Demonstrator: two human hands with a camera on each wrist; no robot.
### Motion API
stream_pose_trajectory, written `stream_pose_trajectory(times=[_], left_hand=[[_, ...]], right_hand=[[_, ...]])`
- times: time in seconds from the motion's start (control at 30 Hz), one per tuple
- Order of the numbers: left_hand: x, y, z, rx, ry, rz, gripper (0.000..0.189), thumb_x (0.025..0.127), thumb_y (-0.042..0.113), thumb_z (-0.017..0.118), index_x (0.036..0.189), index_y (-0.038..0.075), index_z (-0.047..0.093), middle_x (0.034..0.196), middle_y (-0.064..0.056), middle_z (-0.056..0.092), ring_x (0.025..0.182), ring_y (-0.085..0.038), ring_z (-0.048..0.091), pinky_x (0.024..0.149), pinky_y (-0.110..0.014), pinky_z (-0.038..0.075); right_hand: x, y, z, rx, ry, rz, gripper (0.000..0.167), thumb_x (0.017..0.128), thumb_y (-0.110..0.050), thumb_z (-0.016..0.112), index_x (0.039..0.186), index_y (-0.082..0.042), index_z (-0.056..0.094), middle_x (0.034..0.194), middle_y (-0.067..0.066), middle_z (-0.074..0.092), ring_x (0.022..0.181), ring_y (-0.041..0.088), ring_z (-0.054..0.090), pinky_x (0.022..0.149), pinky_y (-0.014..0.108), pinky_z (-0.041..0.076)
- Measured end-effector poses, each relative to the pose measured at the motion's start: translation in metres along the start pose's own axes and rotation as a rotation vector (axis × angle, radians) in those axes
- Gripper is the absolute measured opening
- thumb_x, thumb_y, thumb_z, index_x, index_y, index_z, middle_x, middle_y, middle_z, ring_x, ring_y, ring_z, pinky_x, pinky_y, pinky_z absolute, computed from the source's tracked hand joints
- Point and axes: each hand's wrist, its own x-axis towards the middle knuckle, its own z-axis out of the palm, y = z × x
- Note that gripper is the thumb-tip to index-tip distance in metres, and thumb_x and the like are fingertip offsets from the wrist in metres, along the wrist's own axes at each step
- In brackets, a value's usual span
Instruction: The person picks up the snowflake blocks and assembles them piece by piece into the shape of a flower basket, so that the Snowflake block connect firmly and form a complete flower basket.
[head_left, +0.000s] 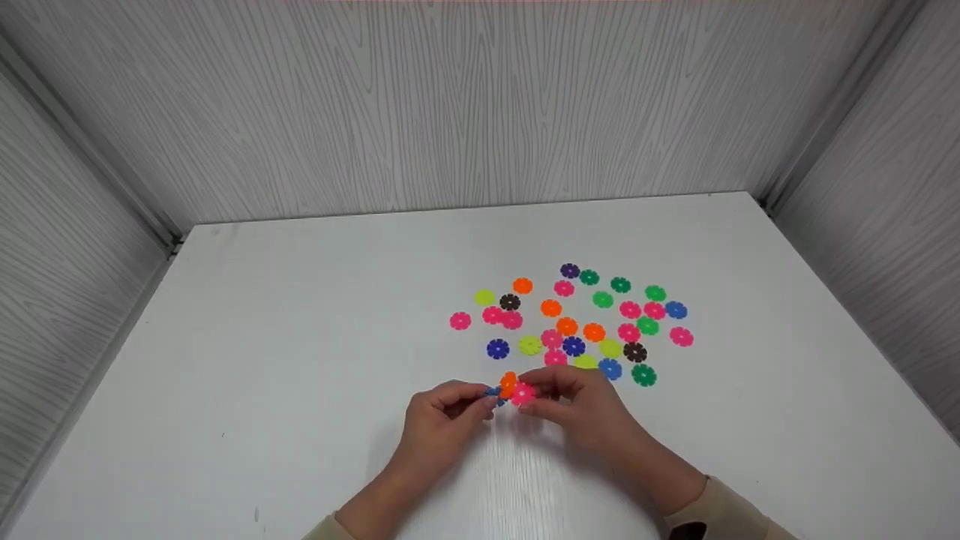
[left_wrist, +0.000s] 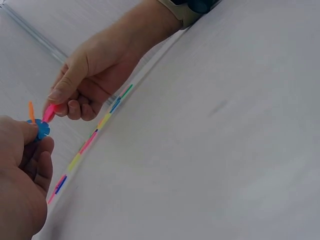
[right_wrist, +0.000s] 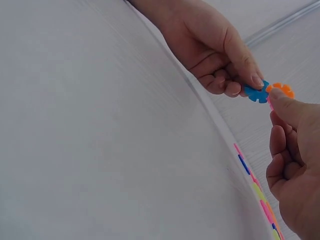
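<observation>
Between both hands (head_left: 441, 421) (head_left: 592, 405), thin notched discs (head_left: 508, 384): blue, orange, bright pink

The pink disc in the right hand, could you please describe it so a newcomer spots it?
Find the white table, then the right hand above it. That hand pinches the pink disc, set apart by colour from the orange disc and blue piece beside it.
</observation>
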Motion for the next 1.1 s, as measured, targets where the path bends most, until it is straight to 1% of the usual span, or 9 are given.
stream_pose_trajectory(times=[0.13, 0.2, 0.3, 0.43, 0.53, 0.77, 0.87, 0.97, 1.1], left_hand=[[-0.001, 0.0, 0.0, 0.007, -0.014, 0.0, 0.014, 0.098, 0.019, 0.079, 0.112, 0.016, 0.083, 0.104, -0.003, 0.077, 0.091, -0.024, 0.074, 0.086, -0.031, 0.063], [-0.001, 0.0, -0.001, 0.012, -0.019, 0.0, 0.014, 0.098, 0.02, 0.079, 0.112, 0.017, 0.083, 0.103, -0.003, 0.077, 0.091, -0.024, 0.074, 0.086, -0.031, 0.063], [-0.001, 0.0, -0.001, 0.012, -0.018, -0.002, 0.014, 0.098, 0.019, 0.079, 0.111, 0.016, 0.083, 0.102, -0.003, 0.077, 0.09, -0.025, 0.074, 0.086, -0.03, 0.063], [-0.001, 0.002, -0.001, 0.009, -0.011, -0.02, 0.012, 0.097, 0.019, 0.08, 0.109, 0.016, 0.084, 0.1, -0.004, 0.078, 0.088, -0.025, 0.074, 0.085, -0.03, 0.063], [-0.003, 0.004, -0.001, 0.016, -0.012, -0.014, 0.012, 0.096, 0.018, 0.081, 0.107, 0.017, 0.084, 0.098, -0.004, 0.078, 0.087, -0.025, 0.075, 0.084, -0.031, 0.063], [-0.008, 0.008, 0.001, 0.073, -0.007, 0.01, 0.01, 0.096, 0.021, 0.082, 0.105, 0.022, 0.085, 0.094, 0.0, 0.078, 0.083, -0.022, 0.074, 0.08, -0.03, 0.063], [-0.007, 0.008, 0.001, 0.064, -0.005, 0.024, 0.011, 0.096, 0.02, 0.082, 0.106, 0.019, 0.085, 0.095, 0.0, 0.078, 0.084, -0.023, 0.075, 0.082, -0.03, 0.063], [-0.005, 0.006, 0.001, 0.056, 0.003, 0.021, 0.012, 0.096, 0.02, 0.081, 0.108, 0.018, 0.083, 0.099, 0.0, 0.078, 0.087, -0.023, 0.075, 0.084, -0.03, 0.063], [-0.003, 0.004, -0.001, 0.038, 0.051, -0.017, 0.014, 0.096, 0.02, 0.082, 0.109, 0.015, 0.081, 0.103, -0.003, 0.078, 0.09, -0.024, 0.076, 0.085, -0.028, 0.062]], right_hand=[[0.001, 0.002, -0.001, 0.047, -0.079, -0.007, 0.037, 0.092, -0.029, 0.086, 0.128, -0.028, 0.078, 0.117, -0.002, 0.077, 0.114, 0.025, 0.069, 0.09, 0.031, 0.062], [0.001, 0.003, -0.002, 0.062, -0.1, -0.007, 0.039, 0.093, -0.03, 0.084, 0.132, -0.029, 0.077, 0.121, -0.002, 0.076, 0.118, 0.025, 0.068, 0.092, 0.031, 0.061], [0.001, 0.002, -0.002, 0.087, -0.077, 0.003, 0.039, 0.093, -0.028, 0.085, 0.131, -0.027, 0.077, 0.119, -0.001, 0.077, 0.116, 0.025, 0.07, 0.092, 0.031, 0.061], [0.001, 0.0, -0.001, 0.099, -0.033, 0.009, 0.033, 0.092, -0.024, 0.086, 0.124, -0.022, 0.08, 0.113, 0.001, 0.079, 0.108, 0.025, 0.073, 0.089, 0.031, 0.062], [0.0, 0.001, -0.001, 0.077, -0.044, -0.002, 0.029, 0.093, -0.024, 0.085, 0.122, -0.022, 0.082, 0.112, 0.0, 0.08, 0.106, 0.024, 0.074, 0.086, 0.031, 0.062], [-0.001, -0.001, -0.001, 0.059, -0.085, -0.043, 0.025, 0.095, -0.022, 0.082, 0.12, -0.026, 0.082, 0.112, -0.003, 0.08, 0.101, 0.024, 0.075, 0.083, 0.03, 0.063], [-0.001, -0.002, -0.001, 0.083, -0.082, -0.052, 0.027, 0.095, -0.021, 0.082, 0.122, -0.022, 0.081, 0.112, 0.0, 0.08, 0.102, 0.026, 0.074, 0.084, 0.03, 0.063], [0.0, -0.002, -0.005, 0.095, -0.075, -0.05, 0.036, 0.094, -0.02, 0.084, 0.129, -0.017, 0.078, 0.112, 0.006, 0.078, 0.105, 0.027, 0.073, 0.088, 0.029, 0.062], [0.005, 0.0, -0.024, 0.014, -0.027, -0.086, 0.043, 0.094, -0.021, 0.084, 0.135, -0.013, 0.073, 0.112, 0.007, 0.077, 0.107, 0.026, 0.07, 0.087, 0.026, 0.06]])
